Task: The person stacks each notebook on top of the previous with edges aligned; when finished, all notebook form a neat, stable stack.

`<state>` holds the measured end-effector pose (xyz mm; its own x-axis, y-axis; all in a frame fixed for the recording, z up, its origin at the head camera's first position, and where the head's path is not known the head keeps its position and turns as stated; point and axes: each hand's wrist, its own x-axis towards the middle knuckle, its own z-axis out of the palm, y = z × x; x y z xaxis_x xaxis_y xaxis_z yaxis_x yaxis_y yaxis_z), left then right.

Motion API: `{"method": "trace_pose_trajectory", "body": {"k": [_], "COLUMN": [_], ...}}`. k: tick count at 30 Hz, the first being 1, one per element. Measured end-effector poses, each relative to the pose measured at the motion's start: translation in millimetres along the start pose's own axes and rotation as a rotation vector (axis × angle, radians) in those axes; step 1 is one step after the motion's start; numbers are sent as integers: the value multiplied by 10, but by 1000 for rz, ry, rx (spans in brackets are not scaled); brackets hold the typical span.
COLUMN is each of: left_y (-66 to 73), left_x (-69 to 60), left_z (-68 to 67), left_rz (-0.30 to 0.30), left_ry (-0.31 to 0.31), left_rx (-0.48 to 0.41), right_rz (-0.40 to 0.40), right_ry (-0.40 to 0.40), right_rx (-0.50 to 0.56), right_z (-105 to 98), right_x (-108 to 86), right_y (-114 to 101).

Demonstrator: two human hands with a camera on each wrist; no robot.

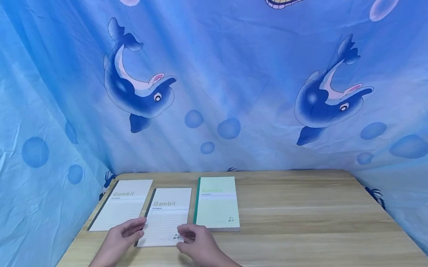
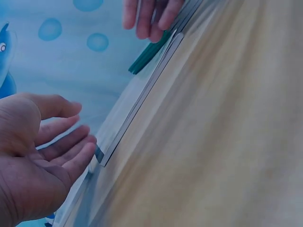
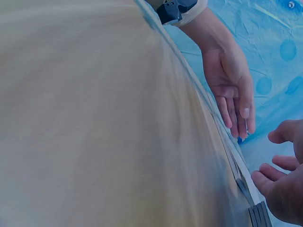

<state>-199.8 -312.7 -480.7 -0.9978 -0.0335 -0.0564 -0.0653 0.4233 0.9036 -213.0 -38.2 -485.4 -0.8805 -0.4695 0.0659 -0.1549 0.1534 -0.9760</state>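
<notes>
While the left hand (image 1: pixel 117 242) and right hand (image 1: pixel 201 243), fingers loosely bent, gripping nothing, flank the middle white rectangular black-spined paper notebook (image 1: pixel 166 217) on the wood-grain tabletop (image 1: pixel 311 214), an uneven nudge could skew it into the pale-green, green-spined paper notebook (image 1: pixel 217 204)

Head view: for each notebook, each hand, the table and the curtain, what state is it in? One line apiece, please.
Left notebook: closed, cover up.
Middle notebook: closed, cover up, between the hands.
Green-spined notebook: closed, cover up.
Left hand: empty, open.
Right hand: empty, fingers loosely bent.
Table: bare on its right side.
Curtain: hanging, creased.
</notes>
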Motion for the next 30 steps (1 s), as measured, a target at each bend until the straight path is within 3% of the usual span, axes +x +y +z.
{"method": "trace_pose_trajectory", "body": {"k": [6,12,20,30], "left_y": [-5,-38,-48,-89], "left_x": [-102,-119,-99,-59], "left_z": [23,10,-21,-14], "left_rz": [-75,-161,-198,-231], "left_ry": [20,17,5,54], "left_rx": [19,35,4,-89], "right_rz": [72,105,174,192], "right_ry": [27,31,35,12], "right_rx": [93,200,268,296], "right_z": [-119,-106,-46,-37], "right_x": [-181,-207,-178,-171], "right_y": [114,150,113,134]}}
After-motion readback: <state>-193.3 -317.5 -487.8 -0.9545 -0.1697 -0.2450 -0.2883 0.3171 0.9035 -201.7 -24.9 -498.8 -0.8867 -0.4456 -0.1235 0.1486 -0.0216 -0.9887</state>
